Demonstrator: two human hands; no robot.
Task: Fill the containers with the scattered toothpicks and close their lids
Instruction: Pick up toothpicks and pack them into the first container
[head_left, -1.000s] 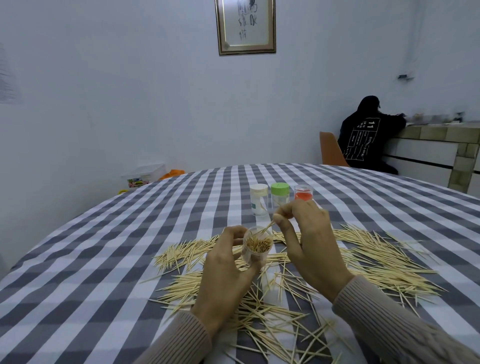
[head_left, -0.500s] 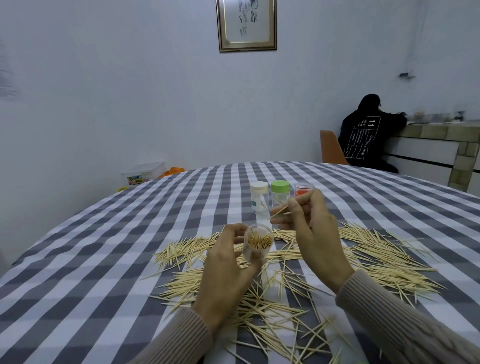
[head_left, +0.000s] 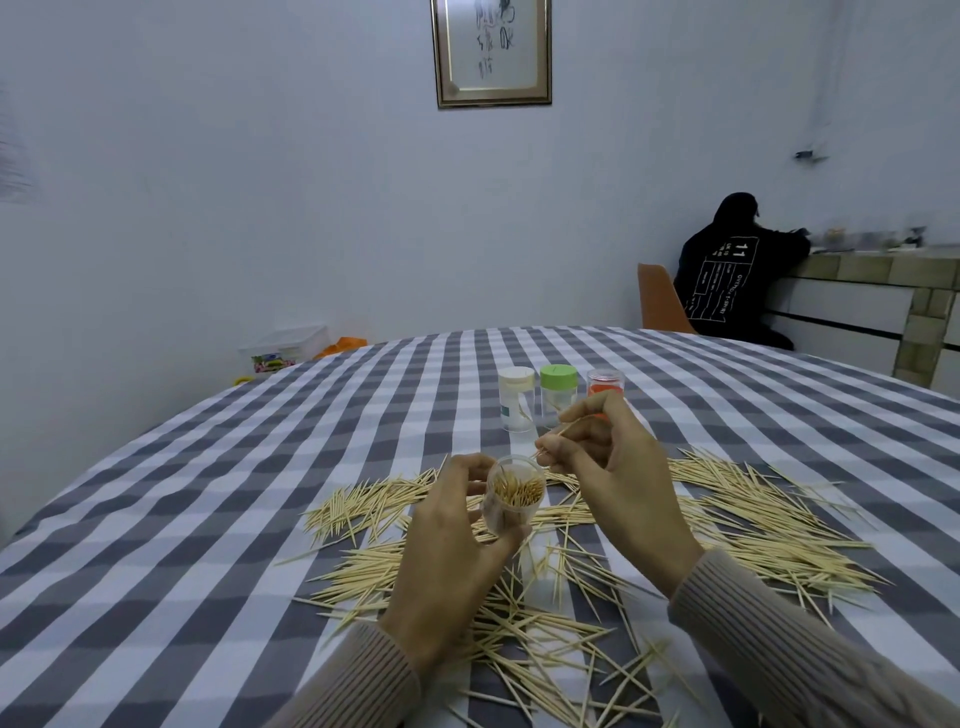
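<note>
The left hand (head_left: 447, 551) grips a clear plastic cylinder (head_left: 511, 496) (open-topped, packed with toothpicks); the right hand (head_left: 618, 483) pinches a thin toothpick (head_left: 558, 434) just beside its rim. Pale slender toothpicks (head_left: 737, 514) litter the checked tablecloth (head_left: 208, 519). Three capped containers (head_left: 557, 396) stand behind, the red one partly hidden by fingers.
</note>
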